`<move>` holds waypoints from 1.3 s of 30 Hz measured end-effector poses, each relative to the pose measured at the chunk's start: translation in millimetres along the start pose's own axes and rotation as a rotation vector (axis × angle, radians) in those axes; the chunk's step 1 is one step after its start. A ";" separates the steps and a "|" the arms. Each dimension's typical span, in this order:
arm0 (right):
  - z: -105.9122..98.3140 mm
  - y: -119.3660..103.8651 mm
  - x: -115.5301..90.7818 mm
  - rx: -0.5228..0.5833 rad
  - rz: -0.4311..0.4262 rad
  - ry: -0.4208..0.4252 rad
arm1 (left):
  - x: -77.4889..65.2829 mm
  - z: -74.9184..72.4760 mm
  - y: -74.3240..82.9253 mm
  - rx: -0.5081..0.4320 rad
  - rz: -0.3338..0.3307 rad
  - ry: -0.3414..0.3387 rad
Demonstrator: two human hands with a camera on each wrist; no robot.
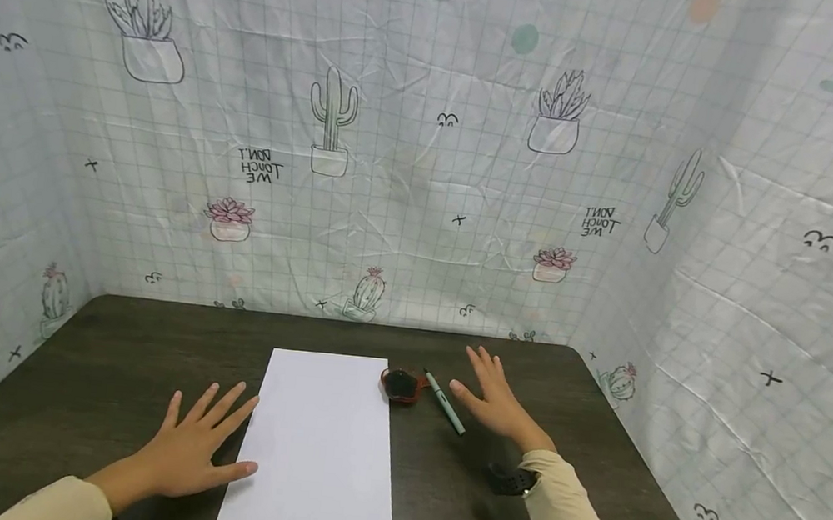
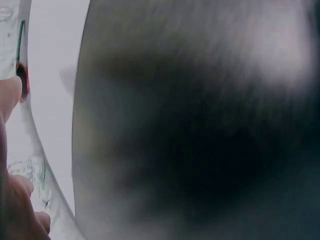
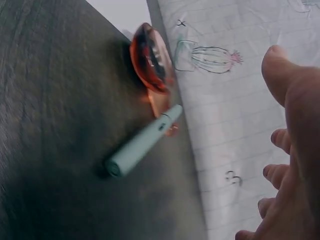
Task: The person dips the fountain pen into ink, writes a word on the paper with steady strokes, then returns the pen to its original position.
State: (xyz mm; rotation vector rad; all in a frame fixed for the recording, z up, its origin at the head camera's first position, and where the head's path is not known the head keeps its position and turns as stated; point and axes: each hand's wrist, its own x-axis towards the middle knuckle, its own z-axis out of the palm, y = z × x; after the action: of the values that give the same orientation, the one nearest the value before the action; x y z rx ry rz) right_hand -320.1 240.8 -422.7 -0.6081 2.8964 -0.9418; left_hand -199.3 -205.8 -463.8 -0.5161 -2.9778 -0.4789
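A blank white sheet of paper (image 1: pixel 318 451) lies on the dark table. My left hand (image 1: pixel 190 452) is at its left edge, fingers spread and thumb over the paper, holding nothing. Just right of the sheet's upper corner lies a small orange-rimmed object (image 1: pixel 401 385) with a dark oval face; its exact kind is unclear. Beside it is a pale green pen (image 1: pixel 444 402), which in the right wrist view crosses the object's narrow orange end (image 3: pixel 159 102). To the right of the pen my right hand (image 1: pixel 495 397) has its fingers extended, touching neither object.
The dark wooden table (image 1: pixel 153 335) is bordered at the back and both sides by a white grid-patterned cloth (image 1: pixel 404 234) printed with cacti. A black band (image 1: pixel 510 479) is on my right wrist. Much of the left wrist view is blurred and dark.
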 end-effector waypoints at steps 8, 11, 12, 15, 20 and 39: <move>18.4 3.4 4.9 0.186 0.051 -0.016 | -4.5 12.3 4.7 -0.088 0.042 -0.146; 23.6 7.1 7.2 0.309 0.087 -0.014 | -6.1 14.6 5.7 -0.111 0.051 -0.184; 24.9 8.5 7.9 0.365 0.105 -0.014 | -6.6 15.1 6.0 -0.112 0.049 -0.193; 29.0 15.5 11.3 0.548 0.140 -0.019 | -7.8 15.6 6.5 -0.115 0.054 -0.205; 34.4 25.1 15.7 0.761 0.180 -0.030 | -8.4 15.6 6.5 -0.105 0.059 -0.216; 44.9 17.8 28.7 0.683 0.314 0.048 | -8.5 14.6 6.8 -0.133 0.042 -0.253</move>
State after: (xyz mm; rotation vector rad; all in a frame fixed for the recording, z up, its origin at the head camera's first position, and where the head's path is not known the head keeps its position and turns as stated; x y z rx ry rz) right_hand -346.0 218.2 -467.1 -0.0770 2.3460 -1.7512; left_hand -189.5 -197.7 -476.8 -0.6996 -3.1798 -0.6578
